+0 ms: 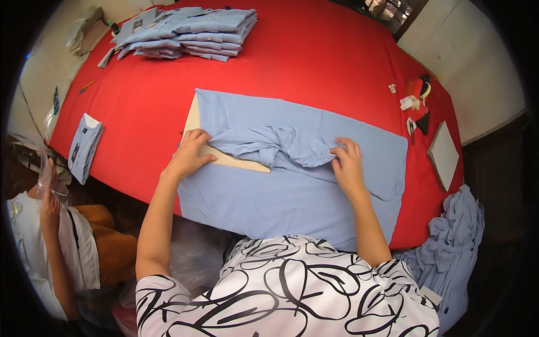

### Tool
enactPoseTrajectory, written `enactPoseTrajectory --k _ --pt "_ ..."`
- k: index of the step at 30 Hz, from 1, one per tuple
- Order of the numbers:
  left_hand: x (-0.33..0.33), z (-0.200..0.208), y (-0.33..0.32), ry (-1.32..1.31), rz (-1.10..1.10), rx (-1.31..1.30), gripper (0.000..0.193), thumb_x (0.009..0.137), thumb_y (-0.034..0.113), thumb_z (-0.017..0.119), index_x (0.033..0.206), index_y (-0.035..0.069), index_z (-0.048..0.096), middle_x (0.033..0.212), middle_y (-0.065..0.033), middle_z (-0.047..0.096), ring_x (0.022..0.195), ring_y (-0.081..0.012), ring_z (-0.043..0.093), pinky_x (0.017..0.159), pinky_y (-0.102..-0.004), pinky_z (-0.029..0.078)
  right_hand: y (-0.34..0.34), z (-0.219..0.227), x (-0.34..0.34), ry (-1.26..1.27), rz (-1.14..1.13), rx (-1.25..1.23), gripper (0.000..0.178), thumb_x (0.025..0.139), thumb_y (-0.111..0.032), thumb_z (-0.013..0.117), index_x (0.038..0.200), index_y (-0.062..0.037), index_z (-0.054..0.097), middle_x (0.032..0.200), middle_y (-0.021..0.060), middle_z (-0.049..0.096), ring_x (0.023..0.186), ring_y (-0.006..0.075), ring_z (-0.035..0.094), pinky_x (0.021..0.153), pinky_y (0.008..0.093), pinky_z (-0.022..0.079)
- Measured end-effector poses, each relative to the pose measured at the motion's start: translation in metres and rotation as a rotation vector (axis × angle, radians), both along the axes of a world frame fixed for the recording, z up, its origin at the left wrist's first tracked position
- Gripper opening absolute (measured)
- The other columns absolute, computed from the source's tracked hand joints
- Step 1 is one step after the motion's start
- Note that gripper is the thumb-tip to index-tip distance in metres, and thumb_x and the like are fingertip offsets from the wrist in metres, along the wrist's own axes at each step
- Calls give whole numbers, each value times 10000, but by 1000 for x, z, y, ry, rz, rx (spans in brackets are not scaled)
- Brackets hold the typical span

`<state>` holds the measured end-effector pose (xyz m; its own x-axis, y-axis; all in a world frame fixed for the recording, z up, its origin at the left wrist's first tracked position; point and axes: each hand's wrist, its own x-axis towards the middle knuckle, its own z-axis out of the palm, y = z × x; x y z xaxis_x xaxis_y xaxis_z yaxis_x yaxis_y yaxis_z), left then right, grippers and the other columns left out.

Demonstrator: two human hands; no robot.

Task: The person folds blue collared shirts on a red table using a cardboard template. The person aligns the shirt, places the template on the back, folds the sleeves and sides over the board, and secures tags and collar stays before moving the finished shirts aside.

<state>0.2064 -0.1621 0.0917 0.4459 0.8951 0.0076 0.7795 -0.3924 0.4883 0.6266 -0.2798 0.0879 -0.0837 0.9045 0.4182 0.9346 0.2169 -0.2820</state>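
Observation:
A light blue shirt [292,143] lies bunched in front of me on a flat light blue cloth [252,202]. A thin beige board [241,164] shows along the shirt's near left side, partly covered by the fabric. My left hand [190,156] is closed round the board's left end, its thumb on top and its fingertips against the shirt. At the other end of the bunched fabric, my right hand [349,168] pinches the shirt between thumb and fingers. The shirt's underside and what lies beneath the folds are hidden.
Folded blue shirts [191,33] are stacked at the far left of the red table [314,50]. One folded shirt [85,147] lies at the left edge. Scissors [411,128] and a white pad [443,156] lie right. Loose shirts [449,247] hang nearby. Another person [53,241] holds clear plastic.

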Motion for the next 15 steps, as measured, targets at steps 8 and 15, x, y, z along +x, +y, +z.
enactPoseTrajectory --k 8,15 --pt "-1 5 -6 -10 33 -55 512 740 194 818 1181 49 603 1272 -68 541 1291 -287 424 1066 -401 426 -38 119 -16 1315 477 -717 465 944 -134 613 1371 -24 465 1029 65 645 738 105 601 701 226 489" --pt "3 2 -1 10 41 -62 536 734 172 815 1192 18 582 1264 -91 533 1282 -296 423 1069 -401 417 -21 32 30 1283 -410 -548 467 983 -294 579 1351 -24 480 1242 152 544 843 177 632 741 335 558"
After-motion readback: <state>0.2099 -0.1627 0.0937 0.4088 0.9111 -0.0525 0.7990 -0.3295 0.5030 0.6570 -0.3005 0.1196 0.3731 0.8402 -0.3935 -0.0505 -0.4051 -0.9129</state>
